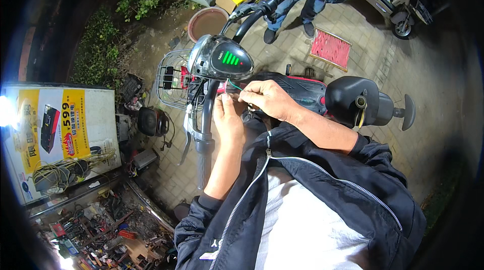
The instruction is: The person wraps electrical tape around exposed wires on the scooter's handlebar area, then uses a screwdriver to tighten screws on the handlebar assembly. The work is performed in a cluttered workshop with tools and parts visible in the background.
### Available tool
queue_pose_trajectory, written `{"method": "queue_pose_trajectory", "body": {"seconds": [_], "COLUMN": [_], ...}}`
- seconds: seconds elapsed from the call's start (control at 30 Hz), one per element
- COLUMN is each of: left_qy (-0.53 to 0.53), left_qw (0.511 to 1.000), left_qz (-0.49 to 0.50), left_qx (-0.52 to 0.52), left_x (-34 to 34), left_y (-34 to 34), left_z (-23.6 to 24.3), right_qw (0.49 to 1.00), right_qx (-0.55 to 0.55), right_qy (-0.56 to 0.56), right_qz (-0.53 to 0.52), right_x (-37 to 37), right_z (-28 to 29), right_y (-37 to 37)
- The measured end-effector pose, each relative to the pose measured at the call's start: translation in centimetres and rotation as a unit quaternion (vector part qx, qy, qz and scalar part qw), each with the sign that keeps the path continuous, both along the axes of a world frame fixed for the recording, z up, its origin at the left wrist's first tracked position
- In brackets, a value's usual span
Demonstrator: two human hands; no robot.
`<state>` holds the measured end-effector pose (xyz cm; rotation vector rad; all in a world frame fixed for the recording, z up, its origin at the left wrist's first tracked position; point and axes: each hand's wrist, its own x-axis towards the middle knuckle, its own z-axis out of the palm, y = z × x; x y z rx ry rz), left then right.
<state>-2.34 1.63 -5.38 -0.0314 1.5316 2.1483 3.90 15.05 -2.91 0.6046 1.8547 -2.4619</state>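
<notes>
An electric scooter's display housing [220, 57], with lit green bars, sits on the black handlebar [205, 124]. A thin green wire [233, 85] hangs from below it. My right hand [267, 99] pinches wire near the green lead, its fingertips partly covering what they grip. My left hand [228, 118] is just beside it, thumb and fingers closed at a thin pale wire under the housing; the exact grip is small to see. A wire basket [166, 76] is at the scooter's front, and the black seat [348, 99] is to my right.
Another person's legs [291, 10] stand beyond the scooter, near a red-topped stool [330, 48]. A basin [206, 23], a cardboard box [229, 0] and a parked scooter [403, 3] lie behind. A signboard [103, 119] and a cluttered tool box [128, 234] are at left.
</notes>
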Motion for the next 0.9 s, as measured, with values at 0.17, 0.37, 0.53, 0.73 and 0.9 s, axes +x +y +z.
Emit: {"method": "queue_pose_trajectory", "body": {"seconds": [0.17, 0.37, 0.53, 0.73, 0.9], "left_qy": [0.071, -0.029, -0.057, -0.033, 0.301], "left_qw": [0.99, 0.999, 0.996, 0.999, 0.867], "left_qz": [-0.015, -0.011, 0.012, 0.0, -0.134], "left_qx": [-0.117, 0.011, 0.068, 0.018, -0.373], "left_x": [-0.3, 0.4, 1.0, 1.7, 1.7], "left_y": [0.0, -0.2, -0.4, -0.9, -2.6], "left_z": [-1.0, -0.6, 0.1, 1.4, 2.4], "right_qw": [0.99, 0.991, 0.984, 0.981, 0.974], "right_qx": [-0.138, -0.131, -0.173, -0.168, 0.11], "right_qy": [-0.023, -0.01, 0.024, 0.036, 0.098], "right_qz": [0.026, -0.028, -0.04, -0.091, -0.175], "right_x": [-0.4, -0.8, -0.5, -0.6, -0.5], "right_z": [-0.2, -0.5, -0.7, -0.8, -0.9], "right_y": [0.2, -0.2, -1.3, -2.2, -3.6]}}
